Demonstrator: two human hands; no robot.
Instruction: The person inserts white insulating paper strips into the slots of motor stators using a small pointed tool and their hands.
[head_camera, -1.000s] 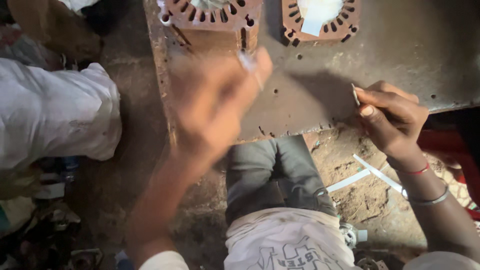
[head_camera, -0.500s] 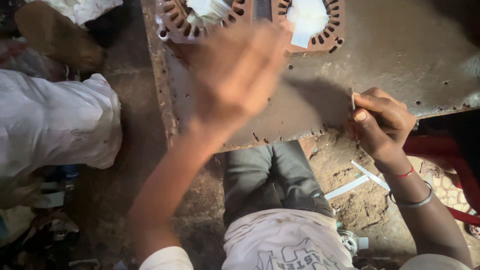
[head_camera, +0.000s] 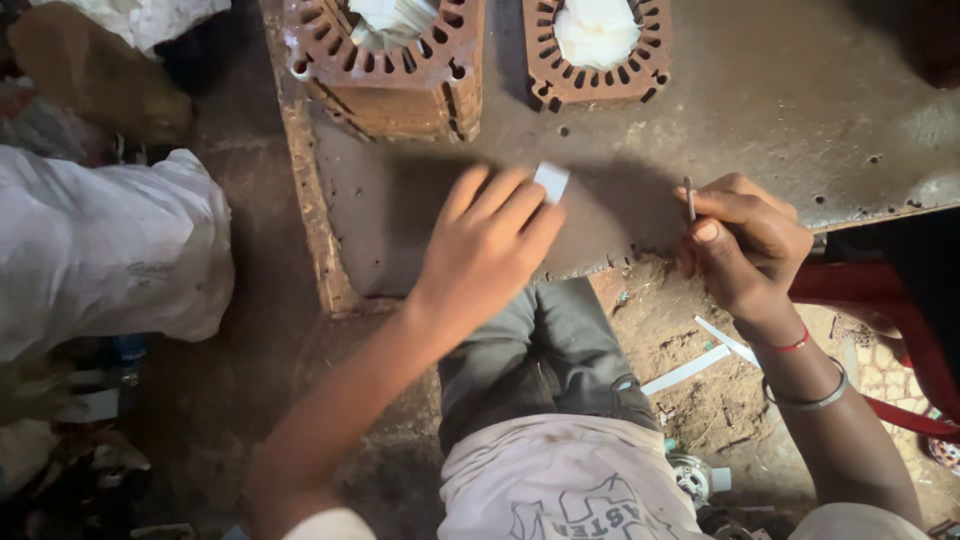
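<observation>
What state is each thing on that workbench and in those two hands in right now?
Left hand: over the bench, pinching a small white slip.
Right hand: closed on a thin stick, held upright.
Left slotted metal core: standing on the bench, white wad stuffed in its bore.
Right slotted metal core: lying flat, white wad inside.
Metal bench: worn, pitted.
</observation>
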